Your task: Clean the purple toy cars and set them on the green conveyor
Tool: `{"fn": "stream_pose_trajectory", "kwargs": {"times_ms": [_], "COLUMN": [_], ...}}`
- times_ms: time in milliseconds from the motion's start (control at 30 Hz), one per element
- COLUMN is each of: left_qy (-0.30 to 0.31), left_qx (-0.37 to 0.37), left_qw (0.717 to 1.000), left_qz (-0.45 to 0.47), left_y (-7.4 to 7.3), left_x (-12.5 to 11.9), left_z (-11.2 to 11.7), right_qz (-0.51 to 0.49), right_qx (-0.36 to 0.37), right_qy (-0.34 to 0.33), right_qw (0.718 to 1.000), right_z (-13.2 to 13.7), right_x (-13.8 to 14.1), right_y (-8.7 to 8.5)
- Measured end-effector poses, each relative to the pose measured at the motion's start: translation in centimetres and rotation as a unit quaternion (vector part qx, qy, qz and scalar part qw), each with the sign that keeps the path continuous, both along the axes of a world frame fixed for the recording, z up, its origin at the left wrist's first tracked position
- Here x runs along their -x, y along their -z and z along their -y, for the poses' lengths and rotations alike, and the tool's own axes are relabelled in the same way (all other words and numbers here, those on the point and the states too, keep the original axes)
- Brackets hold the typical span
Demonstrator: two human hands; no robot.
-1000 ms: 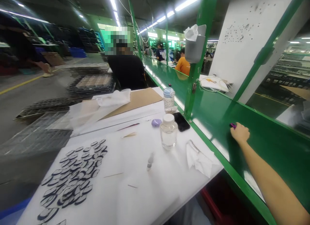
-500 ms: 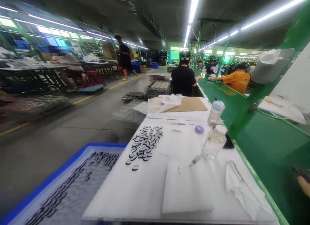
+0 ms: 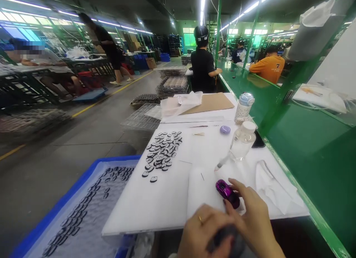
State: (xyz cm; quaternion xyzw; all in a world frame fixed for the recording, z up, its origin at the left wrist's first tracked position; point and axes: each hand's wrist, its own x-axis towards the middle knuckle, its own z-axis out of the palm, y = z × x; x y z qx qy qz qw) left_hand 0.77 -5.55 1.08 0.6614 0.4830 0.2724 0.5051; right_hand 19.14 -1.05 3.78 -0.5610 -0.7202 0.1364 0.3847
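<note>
A shiny purple toy car [image 3: 227,193] is pinched between the thumb and fingers of my right hand [image 3: 251,209], low over the white foam sheet [image 3: 196,197] near the table's front edge. My left hand [image 3: 204,228], with a ring on one finger, is beside it at the bottom of the view. Its fingers are curled around a dark, blurred thing [image 3: 225,237] whose kind I cannot make out. Left of the hands lie many small dark-edged pieces [image 3: 164,150]. A thin dark stick [image 3: 202,176] rests on the foam just beyond the car.
Toward the right stand a clear bottle [image 3: 242,141] with a white cap and a patterned bottle [image 3: 244,106]. A crumpled white cloth [image 3: 274,187] lies right of my hands. The blue-rimmed tray [image 3: 59,202] at left holds more pieces. A green conveyor [image 3: 300,154] runs along the right.
Both my hands have come into view at the front edge, the right one with the purple toy car. The view has shifted, and a person at the left has walked on.
</note>
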Motion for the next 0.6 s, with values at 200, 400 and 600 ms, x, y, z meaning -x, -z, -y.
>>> {"fn": "stream_pose_trajectory", "kwargs": {"times_ms": [200, 400, 600], "left_qy": [-0.101, -0.113, -0.132], "left_qx": [-0.347, -0.388, -0.378], "left_qw": [0.907, 0.882, 0.882], "left_qz": [-0.215, -0.242, -0.249], "left_y": [-1.6, -1.3, -1.3], "left_x": [-0.4, -2.1, -2.5], "left_z": [-3.0, -4.1, -5.0], "right_qz": [-0.029, 0.126, 0.069], "right_qx": [-0.015, 0.043, 0.065], "right_qy": [0.112, 0.274, 0.187], "right_qw": [0.993, 0.953, 0.978], "right_z": [-1.8, -3.6, -5.9], "right_x": [-3.5, -10.5, -9.4], "right_y": [0.5, 2.4, 2.7]}}
